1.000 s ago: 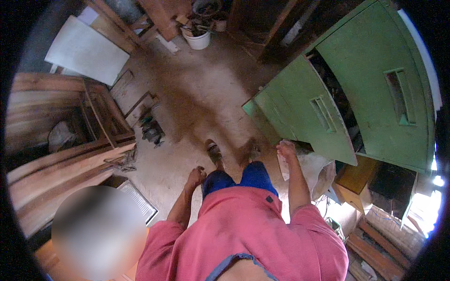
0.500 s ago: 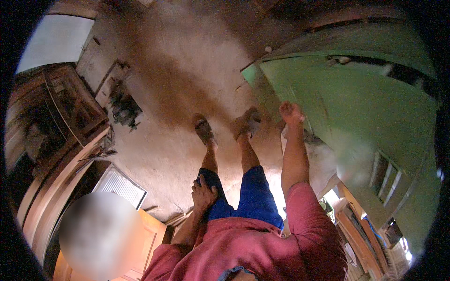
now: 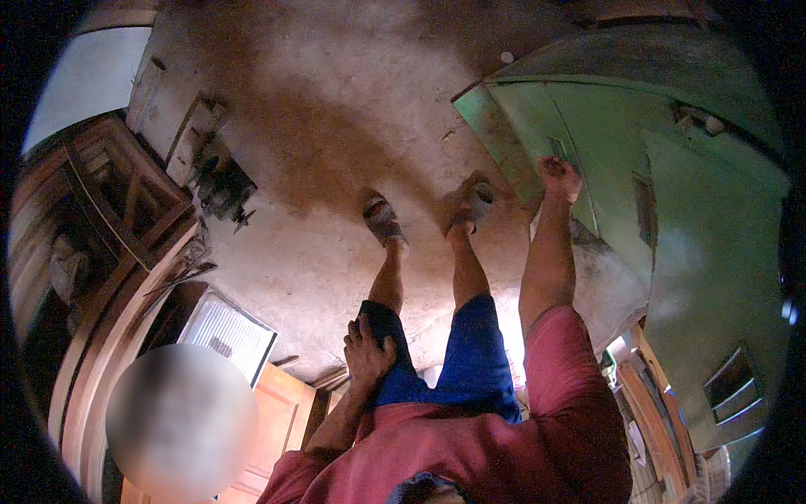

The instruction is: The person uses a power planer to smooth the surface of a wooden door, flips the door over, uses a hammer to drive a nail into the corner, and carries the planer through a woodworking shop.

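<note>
My left hand [image 3: 368, 353] lies on the left leg of my blue shorts [image 3: 477, 357], its fingers spread and holding nothing. My right arm reaches forward to the green panel [image 3: 617, 126], which looks like a door or wall. At its near edge my right hand [image 3: 561, 179] is closed, fingers curled in. A small dark patch [image 3: 557, 148] on the panel sits just beyond the fingers. Whether anything is inside the grip is hidden. My feet, in dark sandals [image 3: 384, 217], stand on the brown floor.
Left stands a dark wooden cabinet [image 3: 159, 220] with glass panes. Beside it a dark machine-like object [image 3: 222, 189] lies on the floor. An orange wooden panel [image 3: 273, 403] and a white slatted panel [image 3: 231, 332] are near left. Wooden boards [image 3: 659, 403] lean at the right.
My right hand has shifted slightly forward and to the right along the green panel, still curled. The view has turned a little. My left hand stays on my thigh.
</note>
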Action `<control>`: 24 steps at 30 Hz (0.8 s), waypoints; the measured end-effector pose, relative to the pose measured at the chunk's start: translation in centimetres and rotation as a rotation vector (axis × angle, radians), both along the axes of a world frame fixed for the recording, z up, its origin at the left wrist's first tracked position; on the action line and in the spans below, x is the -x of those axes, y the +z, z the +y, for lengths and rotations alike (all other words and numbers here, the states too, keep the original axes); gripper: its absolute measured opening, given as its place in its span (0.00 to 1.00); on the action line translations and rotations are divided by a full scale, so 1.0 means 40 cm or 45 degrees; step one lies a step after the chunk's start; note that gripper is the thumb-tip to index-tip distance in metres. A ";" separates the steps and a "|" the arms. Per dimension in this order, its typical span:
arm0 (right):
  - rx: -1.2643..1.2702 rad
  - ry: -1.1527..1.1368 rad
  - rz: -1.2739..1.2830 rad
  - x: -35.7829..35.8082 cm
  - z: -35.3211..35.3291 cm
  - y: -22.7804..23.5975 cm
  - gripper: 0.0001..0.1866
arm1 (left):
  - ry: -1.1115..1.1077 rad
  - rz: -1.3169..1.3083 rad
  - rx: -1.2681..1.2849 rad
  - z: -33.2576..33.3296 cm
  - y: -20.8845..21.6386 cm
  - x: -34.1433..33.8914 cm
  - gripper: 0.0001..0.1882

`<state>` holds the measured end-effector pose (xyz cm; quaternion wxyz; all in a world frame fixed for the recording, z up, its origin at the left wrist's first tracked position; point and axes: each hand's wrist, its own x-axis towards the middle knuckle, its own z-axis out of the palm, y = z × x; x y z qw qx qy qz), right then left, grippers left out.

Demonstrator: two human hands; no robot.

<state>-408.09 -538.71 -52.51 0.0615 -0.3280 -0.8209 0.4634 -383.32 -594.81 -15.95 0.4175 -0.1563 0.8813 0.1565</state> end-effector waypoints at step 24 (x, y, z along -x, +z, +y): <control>0.368 0.369 -0.353 -0.105 -0.390 0.341 0.14 | 0.098 -0.208 0.050 0.081 0.002 0.038 0.44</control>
